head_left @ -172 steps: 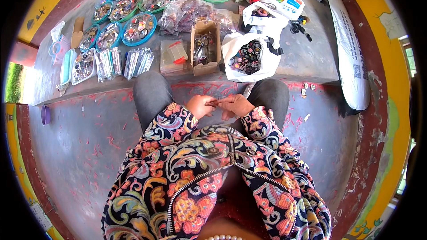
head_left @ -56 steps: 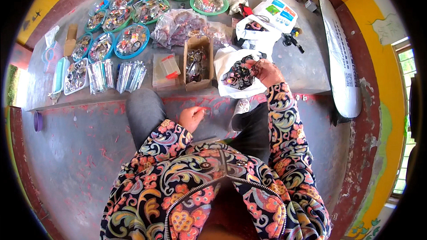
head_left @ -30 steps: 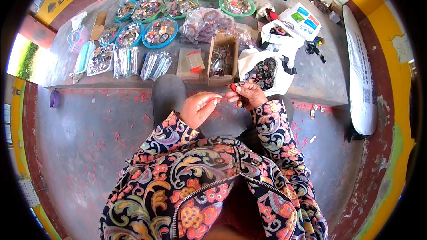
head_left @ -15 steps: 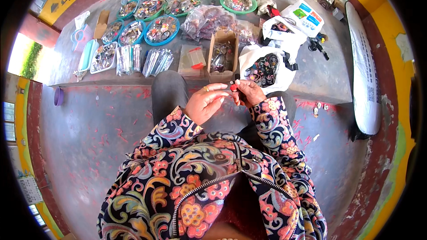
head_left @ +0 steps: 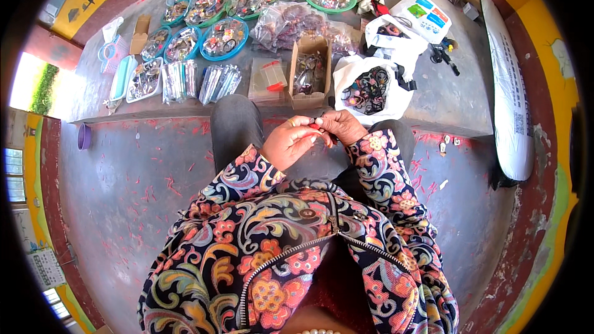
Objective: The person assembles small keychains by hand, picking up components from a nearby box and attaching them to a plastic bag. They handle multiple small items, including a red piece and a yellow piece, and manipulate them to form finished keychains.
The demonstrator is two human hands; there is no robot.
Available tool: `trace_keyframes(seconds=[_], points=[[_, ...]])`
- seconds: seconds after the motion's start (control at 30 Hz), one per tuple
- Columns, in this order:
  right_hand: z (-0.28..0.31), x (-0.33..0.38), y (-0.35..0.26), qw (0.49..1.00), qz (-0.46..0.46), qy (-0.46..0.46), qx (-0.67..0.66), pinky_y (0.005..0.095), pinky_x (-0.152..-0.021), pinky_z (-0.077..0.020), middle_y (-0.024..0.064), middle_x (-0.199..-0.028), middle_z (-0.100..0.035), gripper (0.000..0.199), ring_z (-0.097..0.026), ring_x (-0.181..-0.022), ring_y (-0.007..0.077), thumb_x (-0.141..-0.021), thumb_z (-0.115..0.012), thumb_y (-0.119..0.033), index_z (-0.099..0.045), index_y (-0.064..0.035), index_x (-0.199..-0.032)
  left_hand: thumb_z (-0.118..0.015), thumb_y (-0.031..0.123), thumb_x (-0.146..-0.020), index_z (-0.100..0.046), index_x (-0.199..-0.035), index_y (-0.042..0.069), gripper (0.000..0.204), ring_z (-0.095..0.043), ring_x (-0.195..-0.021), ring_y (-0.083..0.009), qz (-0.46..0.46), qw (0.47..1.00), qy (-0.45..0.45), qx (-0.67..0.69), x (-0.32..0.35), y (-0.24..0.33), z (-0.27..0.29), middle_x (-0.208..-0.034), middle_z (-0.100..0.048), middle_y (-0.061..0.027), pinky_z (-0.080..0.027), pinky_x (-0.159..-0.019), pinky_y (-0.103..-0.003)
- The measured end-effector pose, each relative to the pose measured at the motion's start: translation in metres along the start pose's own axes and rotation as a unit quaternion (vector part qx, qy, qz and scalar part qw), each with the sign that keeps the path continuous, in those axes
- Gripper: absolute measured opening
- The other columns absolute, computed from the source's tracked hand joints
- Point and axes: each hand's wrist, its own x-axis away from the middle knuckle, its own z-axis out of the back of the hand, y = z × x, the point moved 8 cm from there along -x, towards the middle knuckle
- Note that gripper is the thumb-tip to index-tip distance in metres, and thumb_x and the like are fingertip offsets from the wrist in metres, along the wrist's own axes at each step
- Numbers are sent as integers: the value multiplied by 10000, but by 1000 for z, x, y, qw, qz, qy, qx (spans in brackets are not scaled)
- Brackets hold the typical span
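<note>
Red piece (head_left: pixel 317 127): it sat, small and bright, where your two hands met in front of you; take it as the clock's centre, twelve pointing straight away from you.
Right hand (head_left: pixel 344 126): your thumb and fingers pinched the red piece from its three o'clock side, with something dark and too small to make out beneath them.
Left hand (head_left: pixel 286 146): its fingers came in from about eight o'clock, tips meeting at the red piece; whether they gripped it, the overlap did not let you tell.
Knees (head_left: pixel 236 125): they stood at nine and three o'clock, in dark trousers.
White bag (head_left: pixel 401 100): it lay open at two o'clock, near your right hand, filled with mostly black bands (head_left: pixel 370 94).
Cardboard box (head_left: pixel 307 100): open-topped at twelve, it held small mixed goods.
Clear case (head_left: pixel 263 80): it lay flat between ten and eleven, red bits on it.
Slim packets (head_left: pixel 179 81): two bundles lay side by side near ten.
Blue bowl (head_left: pixel 224 57): heaped with small goods, it stood beyond the packets.
Ledge (head_left: pixel 433 96): raised and grey, it bore the bag, box, case, packets and bowl.
Floor (head_left: pixel 117 210): red scraps lay scattered over it.
</note>
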Motion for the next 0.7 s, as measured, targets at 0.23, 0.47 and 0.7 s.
trace_keyframes(seconds=[0.23,0.47,0.7], points=[[0,-1,-1,996,-2,-62,61,206,-413,-361,16,-517,-537,230,-486,-444,84,-801,-590,-216,-554,-47,-649,-479,38,-832,-577,-927,-71,175,-568,-871,-186,236,916,3,325,15,-36,15,-1023,-523,-115,-461,-761,-269],[-2,0,4,995,-34,-76,58,188,-423,-351,3,-544,-555,194,-523,-482,80,-789,-600,-185,-552,-53,-656,-458,61,-844,-576,-926,-77,199,-562,-905,-212,201,898,-12,390,24,-31,34,-1068,-502,-135,-450,-783,-288],[9,-1,15,992,-68,-68,87,181,-425,-362,7,-576,-569,180,-527,-501,71,-792,-597,-200,-573,-47,-700,-468,55,-840,-577,-934,-63,187,-563,-906,-206,169,917,15,361,27,-21,59,-1027,-529,-125,-455,-774,-284]])
